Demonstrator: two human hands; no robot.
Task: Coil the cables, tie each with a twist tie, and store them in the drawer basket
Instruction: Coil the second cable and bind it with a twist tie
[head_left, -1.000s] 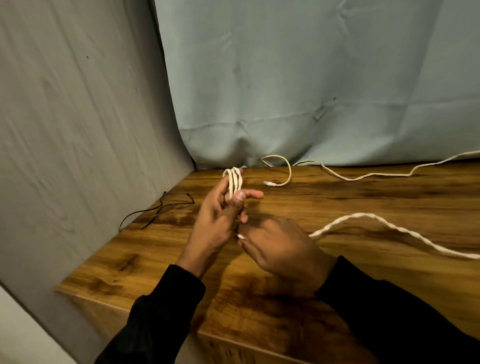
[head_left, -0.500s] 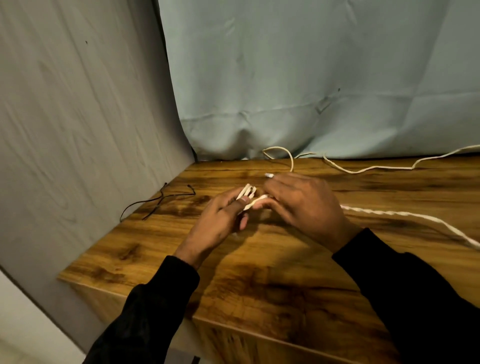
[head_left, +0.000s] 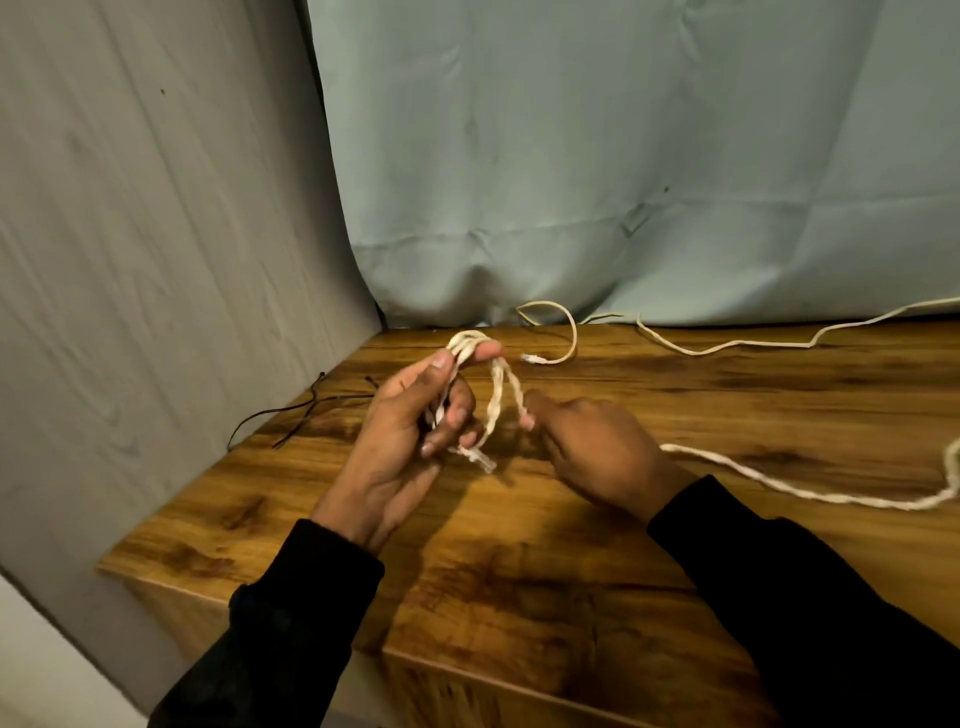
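- Gripping a small bundle of loops of the white braided cable (head_left: 498, 400), the left hand (head_left: 410, 441) is raised above the wooden table (head_left: 519, 571), thumb and forefinger pinching the top of the loops and the other fingers curled round the strands below.
- One loop hangs free to the right of that hand, and a plug end of the cable sticks out just under the left fingertips.
- The right hand (head_left: 597, 447) sits just beside the loop, back of the hand up, fingers curled and pinching the strand at its right side.
- From under the right hand the rest of the cable trails across the table to the right edge of view.
- A second, thinner white cable (head_left: 727, 345) lies along the back of the table by the pale blue cloth (head_left: 623, 156), its plug end near the left hand's fingertips.
- A thin black wire (head_left: 306, 410) lies at the table's left edge against the grey wall (head_left: 130, 260).
- Both forearms wear black sleeves (head_left: 831, 597).
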